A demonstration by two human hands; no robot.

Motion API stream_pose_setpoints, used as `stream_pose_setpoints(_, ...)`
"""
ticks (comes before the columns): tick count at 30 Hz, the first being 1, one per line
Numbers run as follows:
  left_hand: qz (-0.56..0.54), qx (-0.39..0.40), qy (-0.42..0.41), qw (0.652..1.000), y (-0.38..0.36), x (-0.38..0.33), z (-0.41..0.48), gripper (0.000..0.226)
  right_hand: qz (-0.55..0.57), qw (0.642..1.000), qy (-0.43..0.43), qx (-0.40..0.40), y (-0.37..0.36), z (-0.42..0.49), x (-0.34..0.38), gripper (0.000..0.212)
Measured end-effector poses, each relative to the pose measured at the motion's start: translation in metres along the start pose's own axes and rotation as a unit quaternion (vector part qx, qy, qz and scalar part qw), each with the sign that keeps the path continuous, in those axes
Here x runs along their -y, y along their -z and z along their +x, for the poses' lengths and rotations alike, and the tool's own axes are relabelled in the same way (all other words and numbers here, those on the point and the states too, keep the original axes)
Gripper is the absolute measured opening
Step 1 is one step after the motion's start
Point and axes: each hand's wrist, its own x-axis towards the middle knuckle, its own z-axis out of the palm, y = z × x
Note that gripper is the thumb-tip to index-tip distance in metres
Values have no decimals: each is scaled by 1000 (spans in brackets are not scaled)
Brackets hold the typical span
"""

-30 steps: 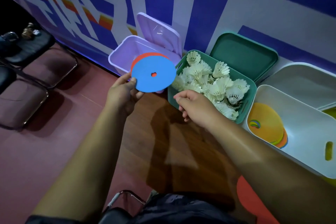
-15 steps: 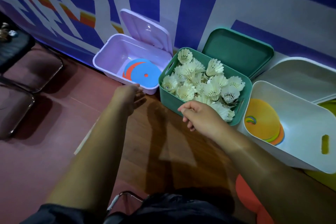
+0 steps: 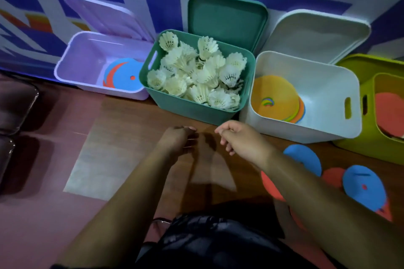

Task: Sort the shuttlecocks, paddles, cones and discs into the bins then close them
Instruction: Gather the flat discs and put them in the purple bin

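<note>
Four open bins stand in a row along the wall. The lilac bin [image 3: 72, 59] holds a blue disc [image 3: 125, 75] on an orange one. White shuttlecocks [image 3: 196, 72] fill the green bin [image 3: 188, 110]. Flat yellow cones [image 3: 275, 98] lie stacked in the white bin [image 3: 306, 131]. The yellow-green bin [image 3: 369, 150] shows something orange inside. Loose blue and orange discs [image 3: 363, 188] lie on the floor at the right. My left hand [image 3: 177, 140] and my right hand [image 3: 238, 137] hover low in front of the green bin, both holding nothing, fingers loosely curled.
The lids, lilac [image 3: 102, 17], green [image 3: 227, 19] and white [image 3: 319, 35], lean back against the patterned wall. Dark chair seats [image 3: 15, 107] stand at the left edge. Wooden floor [image 3: 122, 122] lies in front of the bins.
My left hand dropped the blue and orange discs into the lilac bin, then drew back right toward my right hand. The view swung right, bringing the yellow-green bin and loose discs into sight.
</note>
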Motion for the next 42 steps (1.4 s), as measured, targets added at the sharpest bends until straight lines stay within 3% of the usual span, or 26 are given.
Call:
stream_pose_setpoints(9, 174, 70, 13, 982, -120, 62, 3, 16, 58, 983, -127, -123, 85, -60, -156, 22)
stream_pose_setpoints(16, 358, 94, -36, 928, -201, 115, 20, 25, 65, 938, -245, -237, 142, -123, -292, 24)
stream_pose_setpoints(20, 352, 71, -78, 930, -238, 124, 2, 36, 59, 921, -286, -259, 151, -139, -364, 30)
stream_pose_setpoints(22, 354, 55, -92, 929, -253, 123, -6, 31, 54, 921, -284, -261, 149, -151, -365, 33)
stream_pose_setpoints(25, 315, 45, -47, 947, -263, 127, -4, 17, 86, 921, -265, -273, 146, -163, -355, 25)
stream_pose_setpoints(29, 303, 54, 28, 951, -272, 149, -2, 28, 200, 910, -244, -269, 143, -165, -350, 11)
stream_pose_setpoints(33, 286, 96, 15, 953, -287, 174, -24, 31, 262, 910, -262, -189, 134, -159, -349, 33)
stream_pose_setpoints(37, 212, 129, 25, 968, -302, 187, -42, 38, 250, 927, -246, -135, 128, -152, -344, 33)
stream_pose_setpoints(39, 220, 142, 16, 965, -307, 189, -49, 35, 260, 925, -246, -127, 130, -152, -348, 41)
stream_pose_setpoints(42, 220, 189, 1, 957, -307, 183, -55, 35, 293, 914, -247, -130, 137, -156, -350, 32)
